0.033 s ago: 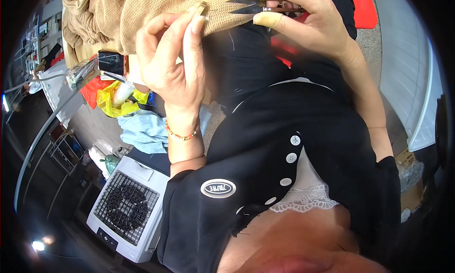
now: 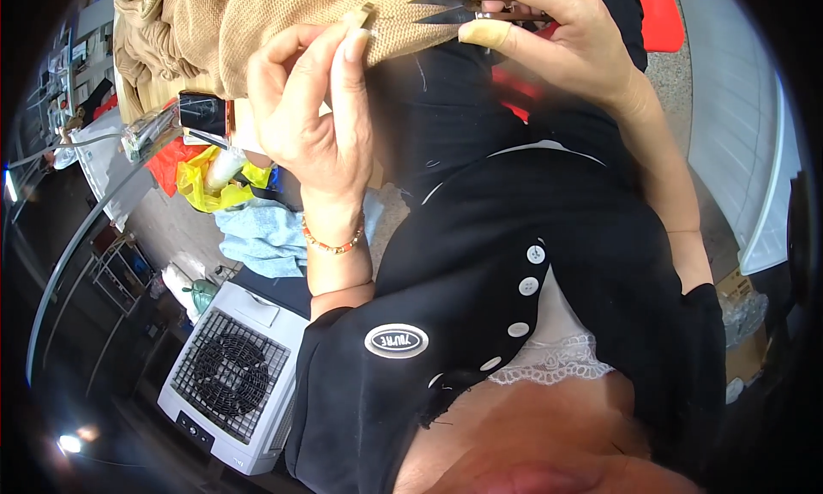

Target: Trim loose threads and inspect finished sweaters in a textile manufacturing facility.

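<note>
Tan knitted fabric lies across the top of the view. At its near edge my left hand is closed in a pinch, thumb and forefinger on the knit. A brass-coloured band sits at the forefinger's tip, and a small pale bit shows by the thumb. My right hand holds thread snips in its palm. Their dark pointed blades are apart, pointing left over the fabric, towards my left fingers. A yellowish cover wraps my right thumb tip, which touches the fabric's narrow end.
A dark phone-like object lies on the table's edge at the left. Below it are a yellow plastic bag, light blue cloth and a white air cooler. A pale panel stands at the right, near a red seat.
</note>
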`<state>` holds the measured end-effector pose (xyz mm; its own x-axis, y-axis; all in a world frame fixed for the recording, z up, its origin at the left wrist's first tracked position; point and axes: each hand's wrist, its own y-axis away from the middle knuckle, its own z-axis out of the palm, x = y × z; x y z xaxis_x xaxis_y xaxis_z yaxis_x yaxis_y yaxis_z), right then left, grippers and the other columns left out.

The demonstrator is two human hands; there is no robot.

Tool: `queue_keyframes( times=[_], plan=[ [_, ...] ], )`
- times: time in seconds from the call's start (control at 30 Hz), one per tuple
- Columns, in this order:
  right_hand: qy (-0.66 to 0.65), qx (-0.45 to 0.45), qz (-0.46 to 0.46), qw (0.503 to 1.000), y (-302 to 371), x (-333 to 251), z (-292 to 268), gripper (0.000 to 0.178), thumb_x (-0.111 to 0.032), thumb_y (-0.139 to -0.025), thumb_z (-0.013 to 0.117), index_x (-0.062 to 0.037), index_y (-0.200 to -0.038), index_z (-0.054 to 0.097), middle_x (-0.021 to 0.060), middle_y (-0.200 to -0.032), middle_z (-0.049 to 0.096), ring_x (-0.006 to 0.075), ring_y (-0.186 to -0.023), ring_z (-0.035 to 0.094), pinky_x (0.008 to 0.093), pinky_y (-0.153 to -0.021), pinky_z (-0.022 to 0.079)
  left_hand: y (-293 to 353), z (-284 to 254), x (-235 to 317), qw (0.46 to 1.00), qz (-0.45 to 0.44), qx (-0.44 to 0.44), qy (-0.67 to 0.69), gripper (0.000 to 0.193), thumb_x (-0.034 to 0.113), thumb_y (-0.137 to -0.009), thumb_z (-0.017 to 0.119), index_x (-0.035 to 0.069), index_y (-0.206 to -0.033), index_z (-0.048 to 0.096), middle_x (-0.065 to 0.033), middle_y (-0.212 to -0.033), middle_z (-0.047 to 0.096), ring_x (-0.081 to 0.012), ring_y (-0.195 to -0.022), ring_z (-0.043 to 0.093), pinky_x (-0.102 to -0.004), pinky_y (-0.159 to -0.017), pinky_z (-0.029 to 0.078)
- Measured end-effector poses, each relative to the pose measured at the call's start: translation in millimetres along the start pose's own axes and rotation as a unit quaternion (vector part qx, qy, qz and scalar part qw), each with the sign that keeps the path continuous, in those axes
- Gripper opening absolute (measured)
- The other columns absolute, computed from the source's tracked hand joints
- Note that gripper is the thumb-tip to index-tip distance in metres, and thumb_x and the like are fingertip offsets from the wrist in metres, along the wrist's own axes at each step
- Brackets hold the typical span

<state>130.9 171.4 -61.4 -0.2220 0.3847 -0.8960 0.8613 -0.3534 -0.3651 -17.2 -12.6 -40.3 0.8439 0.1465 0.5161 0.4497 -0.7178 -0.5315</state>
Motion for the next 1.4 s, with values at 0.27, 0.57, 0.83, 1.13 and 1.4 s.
queue_keyframes(
  times=[0.27,0.57,0.83,1.13,1.4],
  plan=[
    [0.04,0.017,-0.066,0.997,-12.6,-6.8,0.6,0.033,-0.005,-0.081,0.076,-0.0019,-0.114,0.07,0.0084,-0.081,0.057,0.0212,-0.072,0.057,0.0305,-0.066,0.047,1.6,4.7,0.4,0.998,-0.037,0.016,0.041,0.014,0.005,-0.09,0.07,0.001,-0.103,0.075,-0.0116,-0.104,0.063,-0.0181,-0.091,0.062,-0.0272,-0.079,0.05],
    [0.157,0.011,-0.113,0.981,-24.6,-3.9,1.8,0.031,-0.009,-0.08,0.076,-0.0053,-0.11,0.072,0.0082,-0.079,0.055,0.0229,-0.069,0.057,0.0324,-0.061,0.046,3.9,12.0,-0.8,0.998,-0.001,0.052,0.021,0.015,0.002,-0.089,0.071,0.001,-0.103,0.075,-0.0101,-0.107,0.064,-0.0121,-0.079,0.061,-0.0224,-0.069,0.048],
    [0.157,0.002,-0.123,0.98,-27.9,-1.5,0.7,0.029,-0.007,-0.08,0.075,-0.0054,-0.109,0.072,0.0077,-0.079,0.056,0.0227,-0.068,0.058,0.0316,-0.061,0.047,4.3,13.5,-2.8,0.998,0.002,0.052,0.03,0.015,0.002,-0.088,0.071,0.001,-0.103,0.075,-0.0108,-0.109,0.064,-0.0126,-0.082,0.062,-0.0223,-0.07,0.049],
    [-0.001,0.069,-0.226,0.972,-38.5,42.8,24.0,0.029,-0.002,-0.081,0.073,-0.0043,-0.11,0.072,0.0063,-0.082,0.058,0.021,-0.071,0.06,0.03,-0.064,0.049,2.5,15.4,-1.8,0.998,0.011,0.054,0.028,0.015,0.002,-0.088,0.071,0.001,-0.102,0.075,-0.011,-0.106,0.065,-0.016,-0.087,0.063,-0.0244,-0.075,0.05],
    [0.104,-0.019,-0.116,0.988,-31.4,-0.1,1.5,0.029,-0.002,-0.08,0.073,-0.0053,-0.109,0.073,0.005,-0.079,0.056,0.0199,-0.07,0.058,0.0296,-0.063,0.047,3.1,13.0,-2.0,0.998,-0.003,0.05,0.023,0.014,0.002,-0.088,0.071,0.002,-0.101,0.076,-0.0111,-0.107,0.065,-0.0164,-0.087,0.063,-0.0245,-0.075,0.05]
  ],
)
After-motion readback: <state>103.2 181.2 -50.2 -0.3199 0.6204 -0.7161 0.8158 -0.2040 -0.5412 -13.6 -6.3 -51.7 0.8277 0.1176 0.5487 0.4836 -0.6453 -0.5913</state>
